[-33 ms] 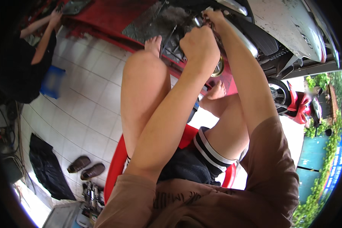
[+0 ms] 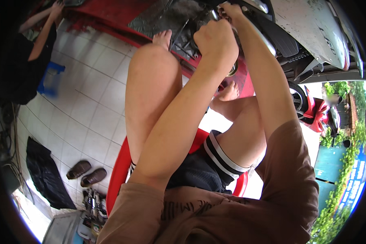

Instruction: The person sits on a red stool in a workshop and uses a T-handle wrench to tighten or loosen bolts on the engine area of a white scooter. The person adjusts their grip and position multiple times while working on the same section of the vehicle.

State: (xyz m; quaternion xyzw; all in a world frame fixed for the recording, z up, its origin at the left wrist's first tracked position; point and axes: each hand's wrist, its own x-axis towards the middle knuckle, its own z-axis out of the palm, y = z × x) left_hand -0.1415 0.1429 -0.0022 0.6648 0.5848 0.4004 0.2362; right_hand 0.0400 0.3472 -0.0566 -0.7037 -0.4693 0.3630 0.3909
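Observation:
My left hand (image 2: pixel 216 40) is closed in a fist in front of the motorbike's engine, its back toward me. Whatever it grips is hidden behind the knuckles. Just beyond and to the right, my right hand (image 2: pixel 231 11) reaches in against the motorbike (image 2: pixel 309 28), beside its dark lower parts. Its fingers are curled and partly hidden, so I cannot make out what they hold. Below my left wrist shows the rim of a round, gold-coloured tin or pan (image 2: pixel 232 70). The motorbike has pale bodywork, a dark swingarm and a chain.
The motorbike stands on a red lift platform (image 2: pixel 101 18) with a ridged metal plate (image 2: pixel 150 18); my bare feet rest by it. I sit on a red chair (image 2: pixel 117 179). Another person (image 2: pixel 18 69) is at left by a blue stool (image 2: pixel 51 77). Brown shoes (image 2: pixel 79 169) lie on the tiles.
The view has shifted slightly, so the floor, shoes and stool sit a little further left. My left fist has lowered slightly; both hands stay at the motorbike.

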